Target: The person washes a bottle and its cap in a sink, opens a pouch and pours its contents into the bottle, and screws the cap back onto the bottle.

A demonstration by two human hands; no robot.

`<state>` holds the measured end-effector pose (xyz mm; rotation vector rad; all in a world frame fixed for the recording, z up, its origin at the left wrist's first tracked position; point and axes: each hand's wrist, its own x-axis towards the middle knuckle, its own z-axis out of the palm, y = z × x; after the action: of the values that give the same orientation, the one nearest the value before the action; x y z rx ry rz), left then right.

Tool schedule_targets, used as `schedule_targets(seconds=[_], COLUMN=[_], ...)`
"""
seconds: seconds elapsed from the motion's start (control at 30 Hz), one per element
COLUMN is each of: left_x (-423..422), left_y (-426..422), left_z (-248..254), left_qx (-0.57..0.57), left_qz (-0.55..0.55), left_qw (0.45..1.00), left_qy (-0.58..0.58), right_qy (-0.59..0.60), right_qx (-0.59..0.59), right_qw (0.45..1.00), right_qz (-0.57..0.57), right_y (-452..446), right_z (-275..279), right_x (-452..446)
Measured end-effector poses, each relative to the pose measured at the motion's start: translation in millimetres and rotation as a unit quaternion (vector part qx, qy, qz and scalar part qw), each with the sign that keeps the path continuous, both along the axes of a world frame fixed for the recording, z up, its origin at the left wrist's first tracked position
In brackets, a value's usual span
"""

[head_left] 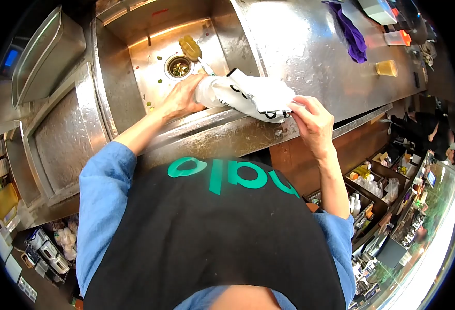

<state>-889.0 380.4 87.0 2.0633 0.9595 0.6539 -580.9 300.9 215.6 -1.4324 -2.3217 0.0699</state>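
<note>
A white pouch or bag with black print [253, 98] stretches between my hands over the front rim of the sink. My left hand [186, 97] is closed around its whitish left end; whether that end is a separate container I cannot tell. At the other end my right hand [312, 119] pinches the edge between thumb and fingers. Just beyond my left hand, a yellow-brown lump [189, 47] shows in the steel sink [116, 67], with a narrow pale piece running from it toward the pouch. Food bits lie in and around the drain [179, 66].
On the steel counter [299, 51] at right lie a purple cloth [352, 33], a cup of yellowish contents [386, 68] and an orange-topped container [398, 37]. A deep metal pan [51, 57] leans at left. Open shelves [374, 186] hold supplies at lower right. A person in dark clothing [421, 126] is farther right.
</note>
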Motion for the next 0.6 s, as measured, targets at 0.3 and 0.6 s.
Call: schedule_targets(seconds=[0.3, 0.6], left_x=[-0.8, -3.0], left_y=[2.0, 1.1], left_z=[-11.1, -14.4], left_qx=[-0.023, -0.026], left_qz=[0.005, -0.002], left_qw=[1.000, 0.999], left_qy=[-0.011, -0.025], right_qy=[0.073, 0.061], right_qx=[0.018, 0.006], right_qw=[0.997, 0.998], right_qz=[-0.002, 0.012], right_y=[0.7, 1.5], right_z=[6.0, 24.5], right_x=[-6.2, -16.5])
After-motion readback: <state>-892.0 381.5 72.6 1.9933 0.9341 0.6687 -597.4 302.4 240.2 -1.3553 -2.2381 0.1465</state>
